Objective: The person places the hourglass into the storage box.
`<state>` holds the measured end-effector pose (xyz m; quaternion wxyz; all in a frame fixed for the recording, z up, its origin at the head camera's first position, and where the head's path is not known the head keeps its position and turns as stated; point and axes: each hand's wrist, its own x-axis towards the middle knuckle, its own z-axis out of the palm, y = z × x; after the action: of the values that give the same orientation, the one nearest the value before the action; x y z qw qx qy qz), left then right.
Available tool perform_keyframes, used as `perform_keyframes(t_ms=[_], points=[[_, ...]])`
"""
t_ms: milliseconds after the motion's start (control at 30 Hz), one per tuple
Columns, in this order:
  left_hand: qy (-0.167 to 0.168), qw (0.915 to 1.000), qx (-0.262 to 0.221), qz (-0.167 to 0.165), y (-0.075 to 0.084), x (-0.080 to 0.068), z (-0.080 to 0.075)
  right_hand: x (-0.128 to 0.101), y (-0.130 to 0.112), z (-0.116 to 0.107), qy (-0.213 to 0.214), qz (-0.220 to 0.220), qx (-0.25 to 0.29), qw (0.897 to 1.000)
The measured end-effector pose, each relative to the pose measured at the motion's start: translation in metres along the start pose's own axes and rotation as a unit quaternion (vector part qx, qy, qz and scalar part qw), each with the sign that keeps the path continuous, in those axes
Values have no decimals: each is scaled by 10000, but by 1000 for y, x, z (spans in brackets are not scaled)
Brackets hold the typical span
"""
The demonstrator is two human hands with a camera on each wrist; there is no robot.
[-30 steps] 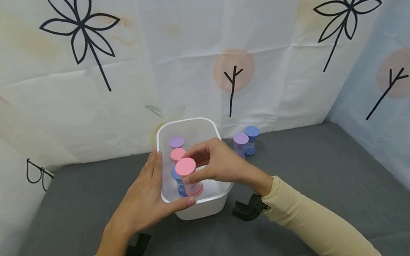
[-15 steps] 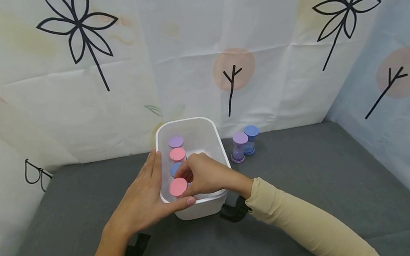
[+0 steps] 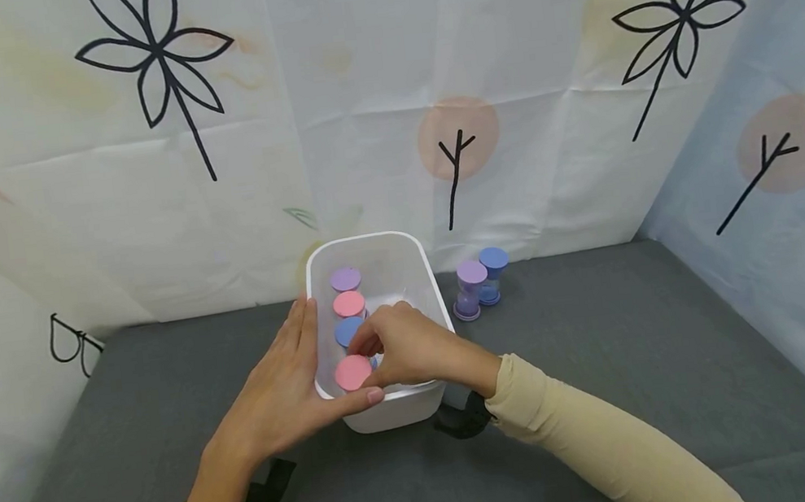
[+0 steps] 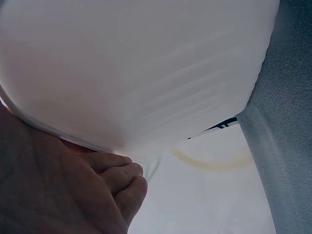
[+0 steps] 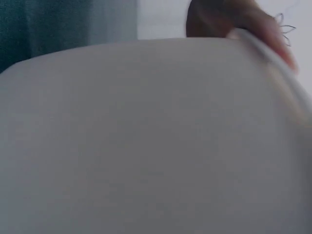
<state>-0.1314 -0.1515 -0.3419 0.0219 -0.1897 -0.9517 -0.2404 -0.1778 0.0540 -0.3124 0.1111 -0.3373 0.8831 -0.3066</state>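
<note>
A white plastic bin [image 3: 404,263] holds a left-side row of hourglass sand timers: purple-capped [image 3: 345,278], pink-capped [image 3: 348,303] and blue-capped [image 3: 349,330]. My right hand [image 3: 412,344] reaches in and pinches another pink-capped sand timer [image 3: 353,371] at the near left corner; its lower part is hidden. My left hand [image 3: 284,390] lies along the bin's left side with straight fingers, its thumb across the front rim. In the left wrist view, the left hand's fingers [image 4: 117,183] touch the bin's outer wall. The bin's wall [image 5: 146,136] fills most of the right wrist view.
Right of the bin, a purple sand timer [image 3: 470,289] and a blue sand timer [image 3: 494,274] stand close together on the grey cloth-covered table [image 3: 604,344]. Behind is a printed fabric backdrop [image 3: 360,124].
My right hand has lowered the pink sand timer toward the bin's near left corner, moving slightly left and down. Over the last half second it has barely shifted. The left hand has stayed still.
</note>
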Motion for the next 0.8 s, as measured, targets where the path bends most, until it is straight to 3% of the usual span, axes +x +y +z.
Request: perform_keyframes(t_ms=[167, 267, 333, 433, 500, 600, 800], points=[[-25, 10000, -32, -43, 0, 0, 0, -17, 5, -25, 660, 19, 481, 9967], [-23, 10000, -55, -74, 0, 0, 0, -28, 16, -44, 1350, 51, 892, 9868], [-13, 10000, -47, -68, 0, 0, 0, -36, 28, -56, 1928, 206, 1195, 9737], [27, 10000, -21, -39, 1, 1, 1, -47, 50, -66, 2808, 471, 1598, 9452], [64, 10000, -9, -11, 1, 1, 1, -53, 66, -69, 3247, 700, 1628, 9291], [101, 9999, -17, 10, 0, 1, 1, -59, 88, -66, 3508, 1170, 1578, 9156], [64, 10000, -13, 3, 1, 1, 2, -64, 113, -54, 3472, 2002, 992, 9108]])
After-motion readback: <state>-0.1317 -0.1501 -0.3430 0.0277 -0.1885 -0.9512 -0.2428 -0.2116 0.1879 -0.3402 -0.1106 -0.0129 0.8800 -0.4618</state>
